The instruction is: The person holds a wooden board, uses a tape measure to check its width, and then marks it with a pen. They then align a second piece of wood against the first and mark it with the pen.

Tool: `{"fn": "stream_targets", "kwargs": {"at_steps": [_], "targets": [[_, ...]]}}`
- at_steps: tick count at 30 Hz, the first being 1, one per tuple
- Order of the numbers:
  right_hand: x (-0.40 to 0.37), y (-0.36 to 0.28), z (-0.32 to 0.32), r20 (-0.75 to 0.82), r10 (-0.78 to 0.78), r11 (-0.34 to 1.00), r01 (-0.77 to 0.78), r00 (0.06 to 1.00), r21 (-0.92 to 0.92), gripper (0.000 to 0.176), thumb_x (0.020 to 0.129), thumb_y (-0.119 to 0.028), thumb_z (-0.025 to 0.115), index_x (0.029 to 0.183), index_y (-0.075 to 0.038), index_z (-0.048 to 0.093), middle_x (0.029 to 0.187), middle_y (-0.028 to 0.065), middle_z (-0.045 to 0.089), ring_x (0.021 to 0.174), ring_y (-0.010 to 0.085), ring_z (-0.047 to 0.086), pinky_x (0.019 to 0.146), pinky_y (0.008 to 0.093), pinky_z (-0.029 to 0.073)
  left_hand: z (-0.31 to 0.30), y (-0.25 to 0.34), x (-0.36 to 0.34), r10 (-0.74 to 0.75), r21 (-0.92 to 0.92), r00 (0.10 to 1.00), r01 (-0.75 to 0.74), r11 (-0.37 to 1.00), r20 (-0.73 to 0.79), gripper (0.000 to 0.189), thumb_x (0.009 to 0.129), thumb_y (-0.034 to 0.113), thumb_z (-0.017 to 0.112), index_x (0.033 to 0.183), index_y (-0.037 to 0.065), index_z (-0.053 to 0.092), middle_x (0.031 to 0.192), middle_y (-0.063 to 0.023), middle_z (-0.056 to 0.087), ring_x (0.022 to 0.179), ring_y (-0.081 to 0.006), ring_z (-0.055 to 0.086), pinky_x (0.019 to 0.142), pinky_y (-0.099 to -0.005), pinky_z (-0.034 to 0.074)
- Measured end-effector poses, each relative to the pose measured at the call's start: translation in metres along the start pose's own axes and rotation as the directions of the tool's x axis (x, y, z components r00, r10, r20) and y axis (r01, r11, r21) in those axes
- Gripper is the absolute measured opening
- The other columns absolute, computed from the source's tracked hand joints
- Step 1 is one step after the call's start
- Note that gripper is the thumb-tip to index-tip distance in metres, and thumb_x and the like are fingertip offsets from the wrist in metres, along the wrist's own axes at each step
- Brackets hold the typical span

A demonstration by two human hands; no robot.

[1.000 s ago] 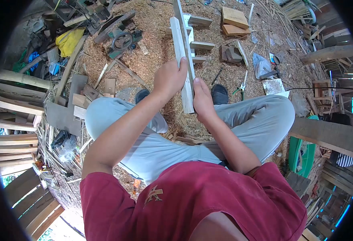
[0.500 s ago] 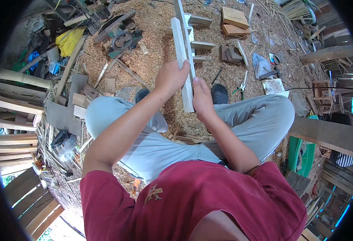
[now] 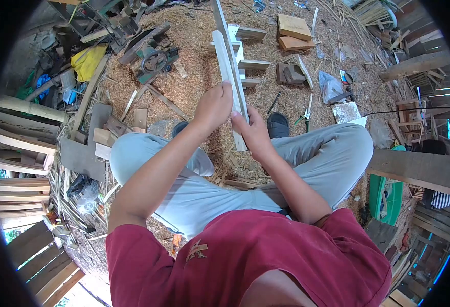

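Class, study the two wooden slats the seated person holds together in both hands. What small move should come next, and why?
Probably slide the pale slat up along the longer slat until their far ends sit level. The left hand and right hand clamp both together mid-length, yet the pale slat's far end stops short of the other's.

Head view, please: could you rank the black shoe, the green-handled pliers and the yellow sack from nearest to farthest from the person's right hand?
1. Black shoe, just right of the right hand on the pale wooden slats.
2. Green-handled pliers, further to the right.
3. Yellow sack, far upper left.
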State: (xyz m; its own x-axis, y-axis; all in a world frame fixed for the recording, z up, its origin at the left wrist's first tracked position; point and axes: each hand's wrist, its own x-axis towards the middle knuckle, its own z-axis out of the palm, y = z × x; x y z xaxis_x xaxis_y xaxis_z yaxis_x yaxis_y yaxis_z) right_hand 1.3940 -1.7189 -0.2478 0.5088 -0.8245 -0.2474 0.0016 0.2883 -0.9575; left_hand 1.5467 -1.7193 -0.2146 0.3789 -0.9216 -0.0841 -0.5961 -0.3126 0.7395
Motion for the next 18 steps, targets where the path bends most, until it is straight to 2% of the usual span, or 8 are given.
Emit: {"fn": "stream_targets", "kwargs": {"at_steps": [3, 6, 9, 12, 13, 16, 17, 18], "targets": [[-0.005, -0.005, -0.002, 0.018, 0.016, 1.0, -0.016, 1.0, -0.008, 0.035, 0.098, -0.03, 0.066, 0.116, -0.001, 0.06, 0.092, 0.0031, 0.064, 0.079, 0.0067, 0.057, 0.069, 0.026, 0.048, -0.005, -0.007, 0.008, 0.043, -0.028, 0.996, -0.041, 0.999, 0.074, 0.059, 0.105, 0.037, 0.028, 0.1, -0.007, 0.067, 0.097, -0.0324, 0.068, 0.095, -0.05, 0.065, 0.091, -0.0547, 0.049], [-0.006, -0.007, -0.006, 0.032, 0.041, 0.997, -0.043, 0.999, 0.063, 0.034, 0.097, -0.032, 0.065, 0.113, -0.003, 0.058, 0.085, 0.0008, 0.061, 0.068, 0.0066, 0.056, 0.059, 0.0253, 0.047, -0.018, -0.009, 0.017, 0.018, -0.252, 0.948, 0.066, 0.966, 0.317, 0.058, 0.106, 0.041, 0.031, 0.099, -0.004, 0.067, 0.085, -0.0232, 0.069, 0.078, -0.0373, 0.067, 0.078, -0.0472, 0.051], [-0.011, -0.026, -0.016, 0.197, 0.181, 0.953, -0.222, 0.963, 0.206, 0.044, 0.098, -0.041, 0.06, 0.119, -0.003, 0.055, 0.076, 0.0013, 0.055, 0.055, 0.0088, 0.052, 0.046, 0.0251, 0.041, -0.037, -0.002, 0.021, -0.05, -0.482, 0.913, 0.26, 0.837, 0.406, 0.053, 0.105, 0.047, 0.039, 0.095, 0.003, 0.067, 0.075, -0.0026, 0.063, 0.064, -0.0124, 0.055, 0.06, -0.029, 0.044], [-0.017, -0.041, -0.02, 0.345, 0.124, 0.902, -0.251, 0.93, 0.351, 0.037, 0.096, -0.042, 0.059, 0.109, -0.008, 0.053, 0.074, 0.0026, 0.054, 0.046, 0.0113, 0.051, 0.037, 0.0267, 0.039, -0.052, 0.005, 0.028, -0.153, -0.558, 0.913, 0.357, 0.749, 0.379, 0.052, 0.105, 0.05, 0.044, 0.094, 0.006, 0.068, 0.069, -0.0009, 0.06, 0.06, -0.0141, 0.056, 0.059, -0.03, 0.045], [-0.019, -0.04, -0.021, 0.409, 0.105, 0.883, -0.274, 0.907, 0.381, 0.043, 0.097, -0.046, 0.057, 0.113, -0.006, 0.052, 0.075, 0.0035, 0.054, 0.045, 0.0119, 0.05, 0.036, 0.0266, 0.039, -0.055, 0.003, 0.03, -0.135, -0.636, 0.922, 0.351, 0.687, 0.363, 0.05, 0.103, 0.055, 0.05, 0.103, 0.008, 0.067, 0.078, -0.0025, 0.063, 0.069, -0.0161, 0.061, 0.067, -0.0296, 0.049], [-0.028, -0.055, -0.02, 0.511, 0.095, 0.785, -0.38, 0.854, 0.489, 0.05, 0.096, -0.049, 0.055, 0.117, -0.003, 0.051, 0.076, 0.0035, 0.053, 0.046, 0.0121, 0.051, 0.037, 0.0268, 0.04, -0.053, 0.021, 0.018, -0.176, -0.9, 0.963, 0.255, 0.352, 0.204, 0.048, 0.102, 0.054, 0.054, 0.115, 0.009, 0.064, 0.091, -0.0057, 0.065, 0.081, -0.0188, 0.063, 0.078, -0.0327, 0.052], [-0.031, -0.058, -0.019, 0.541, 0.083, 0.769, -0.399, 0.837, 0.5, 0.058, 0.095, -0.052, 0.055, 0.122, 0.0, 0.05, 0.077, 0.0039, 0.052, 0.046, 0.0126, 0.051, 0.037, 0.0267, 0.042, -0.053, 0.015, 0.019, -0.092, -0.924, 0.969, 0.245, 0.294, 0.227, 0.05, 0.1, 0.052, 0.059, 0.124, 0.009, 0.059, 0.104, -0.0083, 0.065, 0.095, -0.0229, 0.065, 0.092, -0.0406, 0.053], [-0.034, -0.061, -0.019, 0.57, 0.069, 0.747, -0.421, 0.819, 0.514, 0.06, 0.095, -0.052, 0.055, 0.123, 0.0, 0.05, 0.077, 0.0041, 0.052, 0.046, 0.0128, 0.051, 0.038, 0.0267, 0.042, -0.054, 0.016, 0.018, -0.05, -0.953, 0.973, 0.232, 0.194, 0.227, 0.049, 0.1, 0.051, 0.059, 0.124, 0.008, 0.059, 0.105, -0.0086, 0.065, 0.097, -0.0238, 0.065, 0.093, -0.0423, 0.053]]}}
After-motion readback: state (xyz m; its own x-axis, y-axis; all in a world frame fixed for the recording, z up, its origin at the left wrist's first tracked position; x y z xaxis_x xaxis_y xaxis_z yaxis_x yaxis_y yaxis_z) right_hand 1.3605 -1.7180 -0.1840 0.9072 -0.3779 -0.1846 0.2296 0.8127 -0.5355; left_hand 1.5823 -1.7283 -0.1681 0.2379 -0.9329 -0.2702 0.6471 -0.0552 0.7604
